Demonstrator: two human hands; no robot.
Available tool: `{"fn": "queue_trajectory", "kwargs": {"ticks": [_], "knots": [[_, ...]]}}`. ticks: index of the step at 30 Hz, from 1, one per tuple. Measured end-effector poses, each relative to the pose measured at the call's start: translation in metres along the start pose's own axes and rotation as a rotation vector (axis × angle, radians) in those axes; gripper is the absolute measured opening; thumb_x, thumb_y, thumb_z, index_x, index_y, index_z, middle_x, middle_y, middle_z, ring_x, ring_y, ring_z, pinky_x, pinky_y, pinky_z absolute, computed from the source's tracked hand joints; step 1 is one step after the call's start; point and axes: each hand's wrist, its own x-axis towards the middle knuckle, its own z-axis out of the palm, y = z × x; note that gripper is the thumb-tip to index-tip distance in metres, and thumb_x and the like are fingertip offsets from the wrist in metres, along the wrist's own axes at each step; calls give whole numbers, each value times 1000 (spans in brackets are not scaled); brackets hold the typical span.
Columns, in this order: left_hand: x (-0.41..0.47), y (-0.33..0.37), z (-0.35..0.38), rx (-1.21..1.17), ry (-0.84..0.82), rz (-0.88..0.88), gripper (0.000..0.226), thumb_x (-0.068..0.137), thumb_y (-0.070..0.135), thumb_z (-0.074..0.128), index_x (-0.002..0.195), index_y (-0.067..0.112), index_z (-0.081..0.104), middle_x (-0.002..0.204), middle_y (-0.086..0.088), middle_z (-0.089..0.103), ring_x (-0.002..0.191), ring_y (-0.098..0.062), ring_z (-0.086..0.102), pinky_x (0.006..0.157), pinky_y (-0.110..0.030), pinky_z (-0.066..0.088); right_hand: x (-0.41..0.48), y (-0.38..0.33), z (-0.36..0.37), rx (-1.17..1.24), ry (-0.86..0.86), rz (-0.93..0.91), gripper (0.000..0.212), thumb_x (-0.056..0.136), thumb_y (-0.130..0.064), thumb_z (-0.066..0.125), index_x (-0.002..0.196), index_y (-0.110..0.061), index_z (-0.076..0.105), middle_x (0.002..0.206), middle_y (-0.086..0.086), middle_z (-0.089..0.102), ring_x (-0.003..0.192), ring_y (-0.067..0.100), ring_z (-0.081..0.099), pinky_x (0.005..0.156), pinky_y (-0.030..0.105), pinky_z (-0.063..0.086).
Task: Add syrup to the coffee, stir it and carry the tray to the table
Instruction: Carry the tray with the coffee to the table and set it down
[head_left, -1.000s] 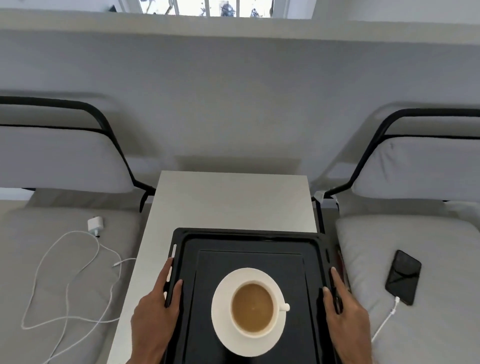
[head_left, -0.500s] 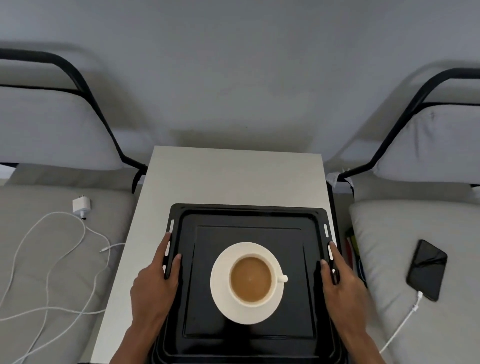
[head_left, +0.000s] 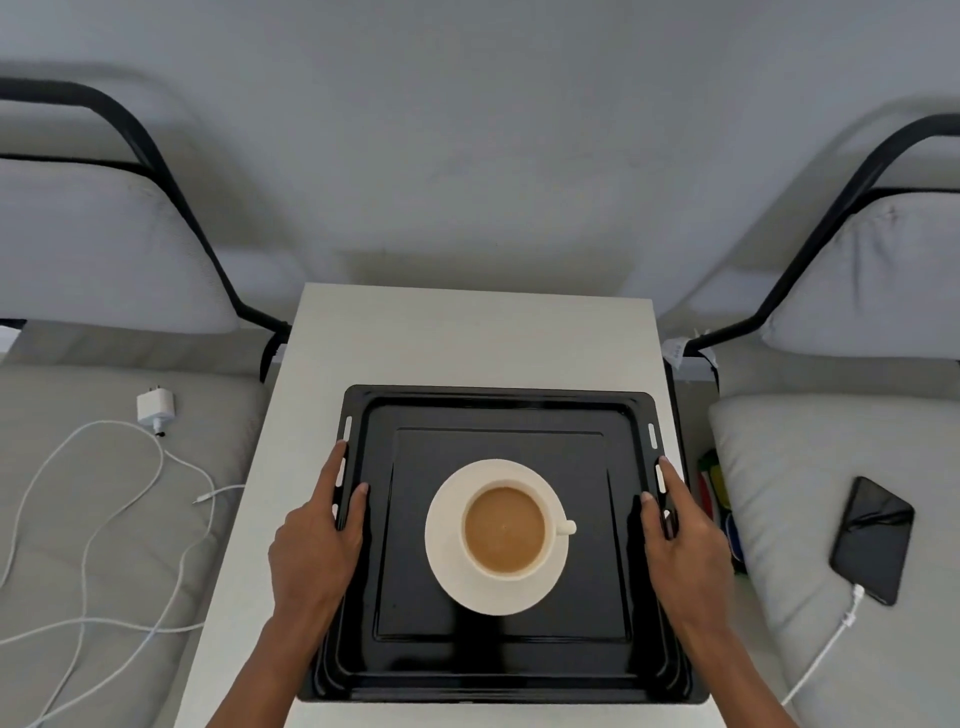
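White table (head_left: 467, 338) between two beds bears the tray (head_left: 498, 402), gripped by left hand (head_left: 317, 540) and right hand (head_left: 685, 545).

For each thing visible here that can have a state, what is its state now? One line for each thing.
tray: over the white table, gripped at both side rims
cup: upright on its saucer, full of milky coffee
left hand: closed on the tray's left rim
right hand: closed on the tray's right rim
phone: screen dark, cable plugged in
charger: unplugged, lying on the cushion
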Motion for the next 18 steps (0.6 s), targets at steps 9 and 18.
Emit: {"fn": "queue_trajectory", "kwargs": {"ticks": [9, 18], "knots": [[13, -7, 12, 34, 0, 2, 55, 101, 42, 55, 154, 39, 38, 53, -3, 54, 46, -19, 53, 50, -33, 40, 10, 6, 18, -29, -6, 13, 48, 99, -32, 56, 147, -30, 50, 59, -9, 43, 50, 11, 41, 48, 26, 32], [19, -14, 23, 51, -14, 6, 56, 101, 43, 54, 154, 40, 37, 54, -1, 55, 47, -18, 54, 50, -32, 41, 11, 13, 30, -58, -1, 22, 44, 99, -33, 56, 142, -27, 51, 71, -8, 49, 60, 14, 46, 58, 28, 41]]}}
